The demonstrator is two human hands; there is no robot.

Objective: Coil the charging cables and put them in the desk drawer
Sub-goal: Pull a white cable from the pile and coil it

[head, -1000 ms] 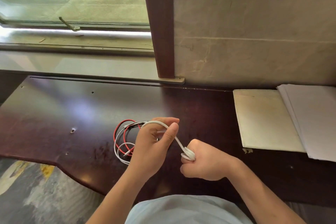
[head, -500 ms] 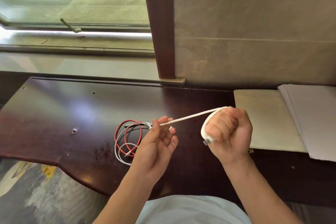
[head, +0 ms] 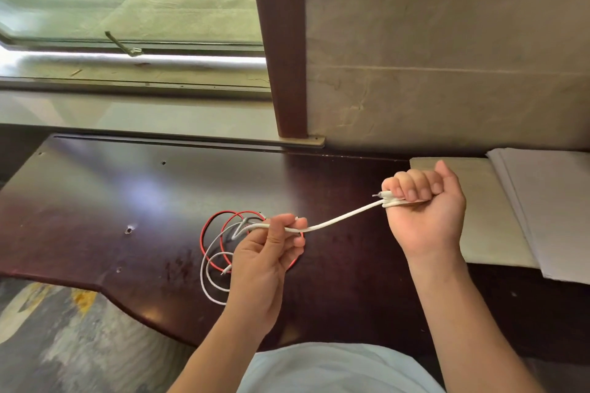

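A white charging cable (head: 338, 218) stretches between both hands above the dark wooden desk (head: 111, 201). My right hand (head: 427, 214) is a fist with turns of that cable wound around its fingers, and a plug tip sticks out to the left of them. My left hand (head: 268, 252) pinches the cable's slack between thumb and fingers. Behind and under the left hand, a red cable (head: 220, 223) lies in loops on the desk, tangled with loose white cable loops (head: 207, 277). No drawer is in view.
A beige pad (head: 485, 217) and a stack of white papers (head: 552, 210) lie on the desk at the right. A window sill (head: 127, 115) and a dark wooden post (head: 281, 41) stand behind the desk. The desk's front edge curves in at the lower left above patterned floor (head: 48, 335).
My right hand has swung up and rightward, turning palm-side toward me, with the white cable winding around it. My left hand stays over the loops, feeding the cable.
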